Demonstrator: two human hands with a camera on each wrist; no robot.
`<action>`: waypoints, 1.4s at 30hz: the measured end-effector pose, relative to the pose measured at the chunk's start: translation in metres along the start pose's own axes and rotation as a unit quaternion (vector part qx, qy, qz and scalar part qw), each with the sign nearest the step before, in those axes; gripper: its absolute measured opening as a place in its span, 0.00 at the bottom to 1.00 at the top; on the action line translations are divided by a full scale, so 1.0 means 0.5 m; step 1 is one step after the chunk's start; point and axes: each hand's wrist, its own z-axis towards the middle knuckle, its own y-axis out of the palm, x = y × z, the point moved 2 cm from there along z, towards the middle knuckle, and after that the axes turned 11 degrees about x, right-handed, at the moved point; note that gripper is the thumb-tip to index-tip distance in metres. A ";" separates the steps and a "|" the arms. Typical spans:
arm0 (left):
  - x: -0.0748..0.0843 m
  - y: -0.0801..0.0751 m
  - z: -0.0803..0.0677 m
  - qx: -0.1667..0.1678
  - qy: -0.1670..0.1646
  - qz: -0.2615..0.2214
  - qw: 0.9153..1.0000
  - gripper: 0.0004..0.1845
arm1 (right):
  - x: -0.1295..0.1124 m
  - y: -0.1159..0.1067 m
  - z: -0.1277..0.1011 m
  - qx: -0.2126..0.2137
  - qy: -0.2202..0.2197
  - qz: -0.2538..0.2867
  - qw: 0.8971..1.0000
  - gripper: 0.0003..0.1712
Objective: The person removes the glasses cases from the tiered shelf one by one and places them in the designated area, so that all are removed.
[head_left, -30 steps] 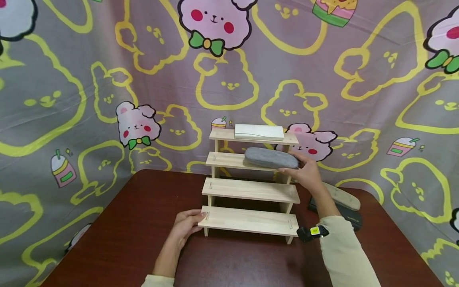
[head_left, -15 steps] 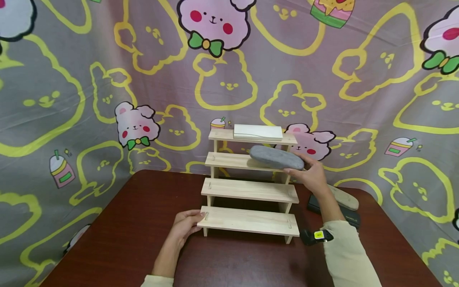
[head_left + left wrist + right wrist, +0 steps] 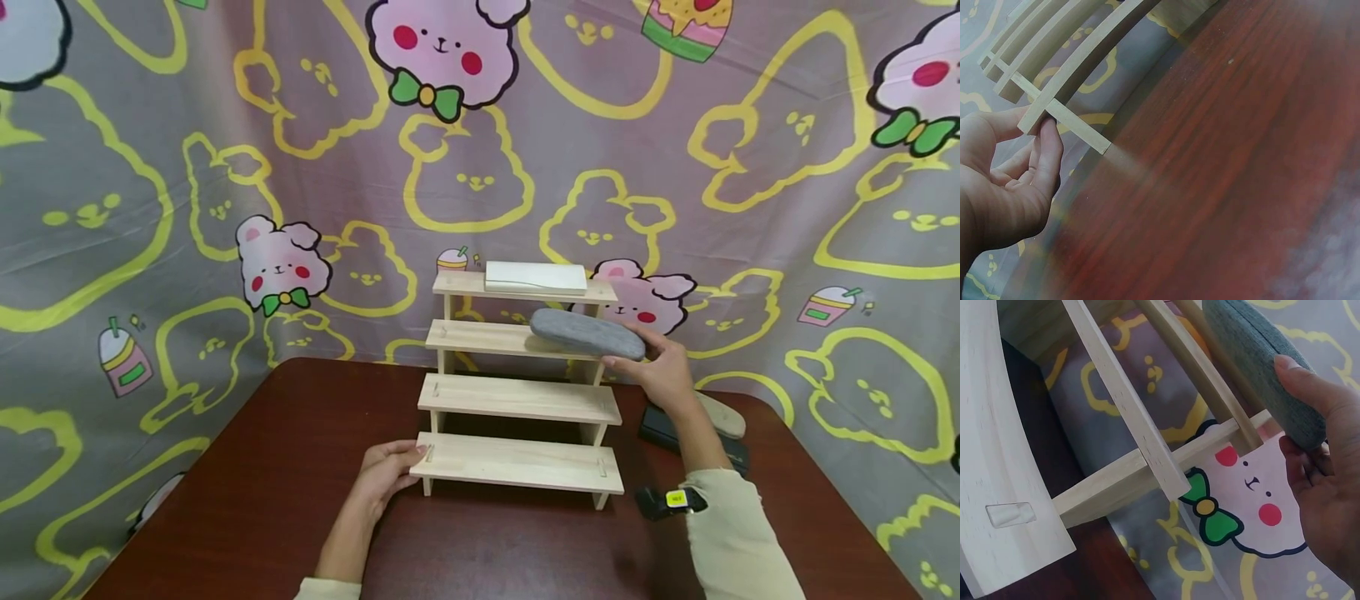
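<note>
We see some risk for the grey case (image 3: 587, 334): it lies on the second shelf from the top of the wooden stepped rack (image 3: 517, 398), and its right end sticks out past the shelf edge. If our grip gets loose there, the case could tip off to the right and fall toward the table (image 3: 247, 500). The rack looks light too, so a push from the side may slide it.

Our right hand (image 3: 663, 372) holds this right end of the case, thumb on top and the other fingers curled below; the right wrist view shows the thumb (image 3: 1310, 384) pressed on the grey fabric. Our left hand (image 3: 386, 471) is at the left end of the lowest shelf. Its fingers are only lightly bent, and the fingertips (image 3: 1047, 134) touch the wood under the corner; it seems a steadying touch more than a real grip, but the view is partly blurred.

A white box (image 3: 536, 277) sits on the top shelf.
</note>
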 end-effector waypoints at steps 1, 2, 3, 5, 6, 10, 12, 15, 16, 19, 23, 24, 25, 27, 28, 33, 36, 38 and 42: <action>0.001 0.000 -0.001 0.000 0.001 0.000 1.000 0.24 | 0.000 -0.001 -0.001 0.000 0.000 -0.001 1.000 0.38; 0.000 0.001 0.000 -0.001 0.001 -0.001 1.000 0.24 | 0.000 -0.002 -0.001 0.001 0.000 -0.001 1.000 0.38; 0.000 0.001 0.000 -0.001 0.002 -0.001 1.000 0.24 | 0.000 -0.003 -0.002 0.002 0.000 0.000 1.000 0.38; 0.001 0.001 -0.001 -0.001 0.003 0.000 1.000 0.23 | -0.001 -0.006 -0.003 0.004 -0.001 0.000 1.000 0.38; 0.001 0.001 -0.002 -0.001 0.002 -0.001 1.000 0.23 | -0.003 -0.007 -0.004 0.005 0.000 0.002 1.000 0.38; 0.002 0.001 -0.003 0.001 0.000 -0.001 1.000 0.23 | -0.006 -0.010 -0.008 0.009 -0.003 0.008 1.000 0.37; 0.003 0.001 -0.003 0.001 0.001 -0.001 1.000 0.23 | -0.007 -0.012 -0.010 0.009 -0.004 0.010 1.000 0.37; 0.002 0.001 -0.003 0.000 0.002 0.000 1.000 0.24 | -0.009 -0.016 -0.014 0.008 0.000 0.012 1.000 0.37; 0.002 0.000 -0.003 0.001 0.003 0.001 1.000 0.24 | -0.008 -0.018 -0.015 0.008 0.001 0.010 1.000 0.37; 0.003 -0.001 -0.003 0.004 0.001 0.001 1.000 0.23 | -0.006 -0.022 -0.016 0.009 0.002 0.006 1.000 0.37; 0.003 -0.004 -0.003 0.003 0.002 -0.001 1.000 0.24 | -0.001 -0.025 -0.017 0.013 0.001 0.003 1.000 0.37; 0.002 -0.005 -0.004 -0.002 0.007 -0.004 1.000 0.25 | -0.001 -0.026 -0.017 0.014 0.002 0.003 1.000 0.37; 0.002 -0.006 -0.004 -0.005 0.008 -0.006 1.000 0.25 | -0.001 -0.027 -0.018 0.015 0.003 0.004 1.000 0.36; -0.001 -0.008 -0.004 -0.026 0.019 -0.015 0.999 0.27 | 0.000 -0.029 -0.019 0.017 0.004 0.006 1.000 0.36; -0.001 -0.008 -0.004 -0.031 0.024 -0.019 0.999 0.28 | 0.000 -0.030 -0.020 0.017 0.005 0.008 1.000 0.36; -0.004 -0.006 0.002 -0.027 0.020 -0.017 0.999 0.27 | 0.001 -0.038 -0.022 0.020 -0.005 0.021 1.000 0.35; -0.002 -0.002 0.004 -0.004 0.008 -0.008 1.000 0.25 | 0.004 -0.042 -0.024 0.023 -0.013 0.024 0.999 0.35; -0.001 0.000 0.003 0.004 0.002 -0.007 1.000 0.24 | 0.008 -0.046 -0.026 0.025 -0.018 0.024 0.999 0.34; 0.001 0.000 0.001 0.006 -0.003 -0.008 1.000 0.23 | 0.013 -0.053 -0.031 0.027 -0.024 0.017 0.999 0.34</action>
